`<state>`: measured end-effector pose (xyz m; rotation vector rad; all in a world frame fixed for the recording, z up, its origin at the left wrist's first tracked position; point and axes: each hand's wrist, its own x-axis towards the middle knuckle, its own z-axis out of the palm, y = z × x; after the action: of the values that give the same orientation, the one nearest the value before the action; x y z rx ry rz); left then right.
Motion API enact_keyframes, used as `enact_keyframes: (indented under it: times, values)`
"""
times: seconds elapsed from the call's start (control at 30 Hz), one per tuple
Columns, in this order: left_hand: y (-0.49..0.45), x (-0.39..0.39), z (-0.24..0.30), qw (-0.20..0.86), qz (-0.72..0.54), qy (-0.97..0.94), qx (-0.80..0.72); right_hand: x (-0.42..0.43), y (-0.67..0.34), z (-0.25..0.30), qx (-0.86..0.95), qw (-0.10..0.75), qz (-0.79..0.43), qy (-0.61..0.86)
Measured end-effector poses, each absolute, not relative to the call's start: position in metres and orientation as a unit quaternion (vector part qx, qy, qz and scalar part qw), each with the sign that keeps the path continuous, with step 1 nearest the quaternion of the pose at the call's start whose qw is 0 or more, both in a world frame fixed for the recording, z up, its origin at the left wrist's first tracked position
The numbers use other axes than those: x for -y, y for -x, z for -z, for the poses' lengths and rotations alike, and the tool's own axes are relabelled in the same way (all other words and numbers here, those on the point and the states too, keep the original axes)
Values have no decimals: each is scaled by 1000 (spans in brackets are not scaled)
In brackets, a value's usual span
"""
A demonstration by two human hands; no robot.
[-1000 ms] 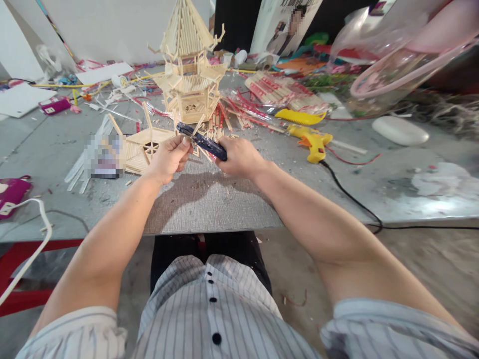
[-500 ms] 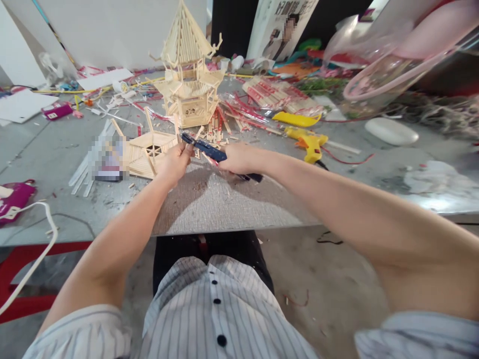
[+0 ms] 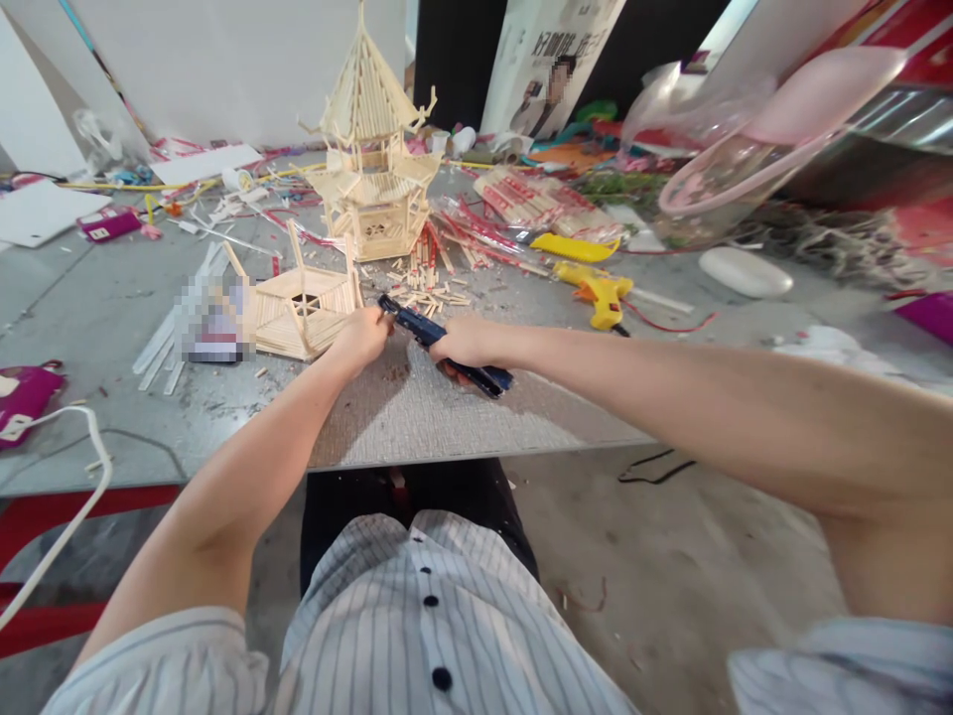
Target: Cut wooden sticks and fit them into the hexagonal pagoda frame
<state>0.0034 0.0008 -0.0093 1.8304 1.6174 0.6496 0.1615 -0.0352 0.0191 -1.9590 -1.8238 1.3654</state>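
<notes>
My right hand [image 3: 466, 343] is wrapped around a dark blue hand cutter [image 3: 418, 326], whose jaw end points left and away from me. Its lower handle shows below my fingers. Right at the jaws, my left hand [image 3: 364, 336] has its fingers closed; whatever they pinch is hidden. Just left of that hand lies a hexagonal stick frame [image 3: 279, 306] with several sticks standing up from it. Behind both hands rises a pagoda model [image 3: 376, 214] built of thin wooden sticks. Short cut stick pieces [image 3: 439, 296] are strewn between the pagoda and the cutter.
A yellow glue gun [image 3: 600, 296] and a yellow utility knife [image 3: 577, 246] lie to the right, near a white computer mouse [image 3: 746, 272]. Packs of sticks [image 3: 521, 199] sit behind them. Clear glue sticks [image 3: 168, 333] lie left of the hexagonal frame. The table's front edge [image 3: 447, 460] is close to me.
The cutter and both hands have come slightly nearer to me and away from the pagoda. Cut pieces behind them show more now. The view has shifted a little.
</notes>
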Motion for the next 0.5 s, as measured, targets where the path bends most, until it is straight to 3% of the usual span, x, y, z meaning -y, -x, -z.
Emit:
enact_keyframes:
  times: [0.5]
  values:
    - [-4,-4,9,291,-219,-700,-614,36,-159,-19,604,69,-455,651]
